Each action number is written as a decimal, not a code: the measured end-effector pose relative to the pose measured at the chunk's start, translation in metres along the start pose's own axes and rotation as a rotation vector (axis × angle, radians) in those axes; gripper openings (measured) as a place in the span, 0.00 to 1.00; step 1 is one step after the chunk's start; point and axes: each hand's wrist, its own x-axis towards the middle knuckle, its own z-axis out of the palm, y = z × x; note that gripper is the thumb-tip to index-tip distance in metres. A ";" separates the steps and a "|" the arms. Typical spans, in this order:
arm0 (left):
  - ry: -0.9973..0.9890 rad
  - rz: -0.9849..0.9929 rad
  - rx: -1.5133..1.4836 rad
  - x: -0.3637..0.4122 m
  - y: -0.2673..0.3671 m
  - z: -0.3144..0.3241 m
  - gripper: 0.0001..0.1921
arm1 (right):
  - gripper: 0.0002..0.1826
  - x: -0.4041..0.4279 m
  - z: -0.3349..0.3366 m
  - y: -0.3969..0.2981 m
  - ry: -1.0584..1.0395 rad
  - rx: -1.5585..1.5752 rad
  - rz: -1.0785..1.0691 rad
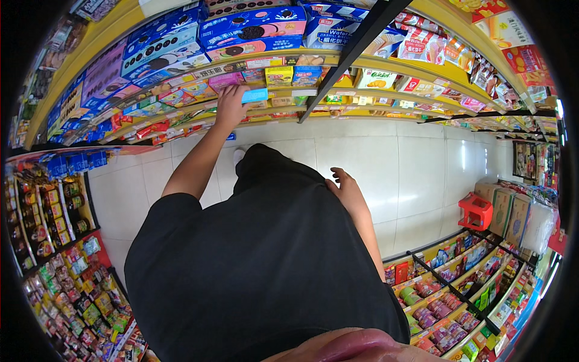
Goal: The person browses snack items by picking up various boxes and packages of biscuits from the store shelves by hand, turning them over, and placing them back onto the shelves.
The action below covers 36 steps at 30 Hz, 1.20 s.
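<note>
On the left, my left hand (pixel 232 105) reaches into a middle shelf and holds a small light blue box (pixel 254 95), which juts past the shelf's front edge. A pink box (pixel 226 80) stands right behind my fingers. Just to the right are a yellow box (pixel 279 76) and a blue box (pixel 307 75) on the same shelf. My right hand (pixel 344 184) hangs beside my body over the floor, its fingers loosely bent and apart with nothing in them.
Large blue biscuit packs (pixel 253 29) fill the shelf above. A black upright post (pixel 348 54) divides the yellow shelving. Pale floor tiles (pixel 353 145) run along the aisle. A red plastic stool (pixel 476 211) stands at right by cardboard boxes (pixel 503 210). Bottled goods (pixel 54 212) line shelves at left.
</note>
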 end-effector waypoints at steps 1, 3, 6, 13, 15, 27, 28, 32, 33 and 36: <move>-0.004 0.000 0.000 -0.002 0.007 -0.005 0.19 | 0.21 0.001 0.000 0.000 -0.003 0.002 0.003; -0.015 -0.327 -0.538 -0.008 0.020 -0.015 0.17 | 0.21 0.002 -0.002 -0.005 -0.038 0.024 0.046; -0.120 -0.670 -1.079 -0.010 0.029 -0.020 0.19 | 0.21 0.004 -0.001 -0.006 -0.043 0.005 0.012; -0.265 -0.722 -1.152 -0.009 0.046 -0.044 0.23 | 0.20 0.013 0.002 -0.011 -0.082 -0.058 -0.083; -0.282 -0.695 -1.067 -0.010 0.044 -0.046 0.23 | 0.20 0.013 0.001 -0.014 -0.097 -0.066 -0.079; -0.437 -0.814 -1.525 0.013 0.104 -0.081 0.23 | 0.23 0.008 -0.011 -0.043 -0.223 1.127 0.045; -0.435 -0.773 -1.478 0.016 0.117 -0.089 0.21 | 0.24 0.008 -0.013 -0.047 -0.222 1.128 0.010; -0.507 -0.671 -1.537 0.016 0.146 -0.094 0.20 | 0.23 0.001 -0.020 -0.077 -0.237 1.088 0.018; -0.520 -0.670 -1.540 0.014 0.152 -0.095 0.20 | 0.23 -0.002 -0.022 -0.082 -0.227 1.091 0.025; -0.475 -0.717 -1.778 0.007 0.170 -0.099 0.21 | 0.21 -0.010 -0.023 -0.088 -0.158 1.153 0.007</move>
